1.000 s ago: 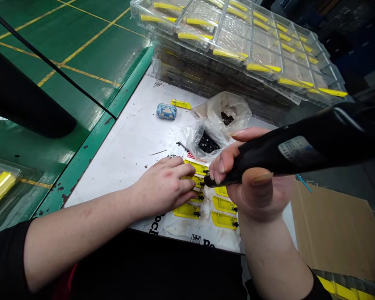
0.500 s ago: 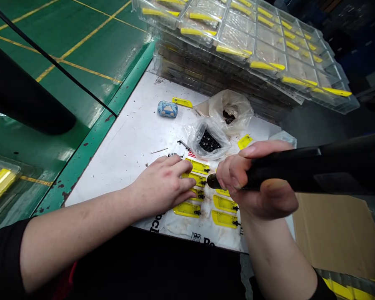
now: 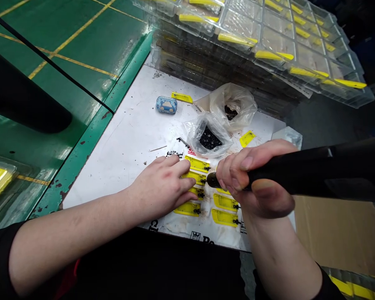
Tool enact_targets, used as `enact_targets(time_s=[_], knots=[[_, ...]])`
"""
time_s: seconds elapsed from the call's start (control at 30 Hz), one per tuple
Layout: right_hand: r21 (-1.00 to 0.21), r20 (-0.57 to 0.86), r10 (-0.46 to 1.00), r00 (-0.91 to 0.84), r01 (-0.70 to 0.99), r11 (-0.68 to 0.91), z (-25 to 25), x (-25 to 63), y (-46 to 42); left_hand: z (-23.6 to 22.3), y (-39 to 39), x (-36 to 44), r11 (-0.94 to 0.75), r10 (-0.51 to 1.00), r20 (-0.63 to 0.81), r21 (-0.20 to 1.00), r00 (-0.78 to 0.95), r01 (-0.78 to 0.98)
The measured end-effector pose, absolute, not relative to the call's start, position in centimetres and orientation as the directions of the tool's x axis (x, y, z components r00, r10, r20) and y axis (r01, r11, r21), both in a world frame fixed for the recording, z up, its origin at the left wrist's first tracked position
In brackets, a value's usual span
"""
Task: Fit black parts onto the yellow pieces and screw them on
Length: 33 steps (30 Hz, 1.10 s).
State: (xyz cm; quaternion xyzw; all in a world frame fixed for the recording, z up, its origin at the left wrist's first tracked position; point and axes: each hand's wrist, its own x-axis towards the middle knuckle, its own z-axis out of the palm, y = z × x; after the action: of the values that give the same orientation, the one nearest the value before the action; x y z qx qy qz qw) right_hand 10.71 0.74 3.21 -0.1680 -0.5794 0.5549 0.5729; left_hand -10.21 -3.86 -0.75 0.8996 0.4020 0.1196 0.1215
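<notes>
My right hand (image 3: 256, 179) is wrapped round a black electric screwdriver (image 3: 318, 171) held almost level. Its knurled nose (image 3: 211, 180) points left, at the black fitting on the end of a yellow plastic part (image 3: 197, 178). Over the left column of such parts lies my left hand (image 3: 164, 183), its curled fingertips holding that part down. Another yellow part (image 3: 198, 164) lies just beyond, and one more (image 3: 187, 208) sits nearer me, each with a black fitting at its right end. The screwdriver's bit and its exact contact are hidden.
Behind the parts stand a plastic bag of small black pieces (image 3: 210, 139) and a second bag (image 3: 242, 102). A blue tin (image 3: 166, 105) lies left of them. Stacked clear compartment trays (image 3: 246, 56) rise at the back. Cardboard (image 3: 337, 233) is at the right, below the screwdriver.
The view has shifted slightly. Both hands stay in nearly the same place over the yellow parts, and the screwdriver's nose remains at the same part.
</notes>
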Motion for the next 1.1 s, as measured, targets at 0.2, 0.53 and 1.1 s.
enact_targets(time_s=[0.2,0.53,1.1], knots=[[-0.847,0.472,0.854,-0.217,-0.381,0.371,2.8,10.9,0.0,-0.6,-3.8,-10.2,-0.651,0.750,0.116,0.300,0.651,0.697],[-0.883,0.426,0.898,-0.107,-0.267,0.387,3.0,10.3,-0.9,-0.4,-4.1,-10.2,-0.644,0.754,0.088,0.292,0.651,0.707],[-0.840,0.475,0.875,0.099,-0.248,0.484,2.9,9.0,-1.7,0.1,-4.0,-10.1,-0.666,0.738,0.063,0.221,0.671,0.712]])
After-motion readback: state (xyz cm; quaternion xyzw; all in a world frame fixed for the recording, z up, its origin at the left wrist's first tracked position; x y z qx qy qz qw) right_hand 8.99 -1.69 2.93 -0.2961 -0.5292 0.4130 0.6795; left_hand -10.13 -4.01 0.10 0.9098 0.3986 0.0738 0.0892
